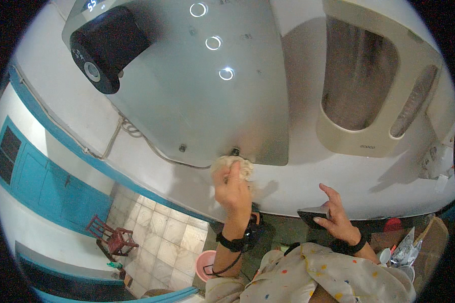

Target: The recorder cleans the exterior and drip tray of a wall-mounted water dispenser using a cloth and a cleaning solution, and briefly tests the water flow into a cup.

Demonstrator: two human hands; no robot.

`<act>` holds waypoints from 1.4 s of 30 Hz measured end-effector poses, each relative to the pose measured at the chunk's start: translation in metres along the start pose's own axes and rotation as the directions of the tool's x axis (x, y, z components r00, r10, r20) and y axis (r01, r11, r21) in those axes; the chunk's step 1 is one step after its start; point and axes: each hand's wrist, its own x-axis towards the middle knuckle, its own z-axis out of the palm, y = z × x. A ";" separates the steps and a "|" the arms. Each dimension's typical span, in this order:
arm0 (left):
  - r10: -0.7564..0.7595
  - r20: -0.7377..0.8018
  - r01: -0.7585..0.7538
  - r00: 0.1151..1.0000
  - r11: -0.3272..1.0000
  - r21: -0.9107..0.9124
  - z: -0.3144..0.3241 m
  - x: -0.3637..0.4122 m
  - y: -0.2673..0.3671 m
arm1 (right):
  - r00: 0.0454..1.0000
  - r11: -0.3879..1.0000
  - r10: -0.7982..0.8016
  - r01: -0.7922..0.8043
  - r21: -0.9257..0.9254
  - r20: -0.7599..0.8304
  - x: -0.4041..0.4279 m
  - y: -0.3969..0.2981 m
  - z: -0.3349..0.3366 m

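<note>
My left hand (pixel 233 191), somewhat blurred, has its fingers on a crumpled cream cloth (pixel 246 166). The cloth is at the lower edge of a pale glass panel (pixel 201 102), just under a small dark fitting (pixel 235 151). Whether the cloth touches the glass or the white wall (pixel 284 189) cannot be told. Lower and to the right, my right hand (pixel 339 217) grips a dark flat object (pixel 314 217) with a grey upper face; its kind is unclear. The index finger of that hand points up, away from the object.
A black unit (pixel 106 49) with a round knob juts from the panel's upper left. Right of the panel hangs a beige ecoco dispenser (pixel 358 140). A cable (pixel 155 149) runs along the wall. Below are a pink basin (pixel 204 265), a red chair (pixel 115 238) and a cardboard box (pixel 434 242).
</note>
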 end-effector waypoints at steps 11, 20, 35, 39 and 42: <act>0.158 -0.092 -0.160 0.983 0.987 -0.012 0.011 -0.002 0.005 | 0.997 0.997 -0.064 0.066 -0.041 0.040 0.016 -0.007 0.015; 0.144 -0.045 -0.148 0.989 0.983 -0.113 0.020 -0.006 0.032 | 0.998 1.000 -0.013 0.014 -0.008 0.068 0.012 -0.001 0.018; 0.355 -0.105 -0.355 0.929 0.935 0.027 -0.007 0.031 -0.028 | 0.994 0.996 0.093 -0.093 -0.007 0.061 0.003 0.002 0.013; 0.482 -0.098 -0.450 0.871 0.862 0.235 -0.029 0.064 -0.036 | 0.995 0.996 0.091 -0.091 0.016 0.041 0.012 -0.008 0.014; 0.353 -0.188 -0.286 0.917 0.907 0.308 -0.048 0.096 -0.021 | 0.990 0.985 0.139 -0.141 0.096 0.027 0.013 -0.016 0.016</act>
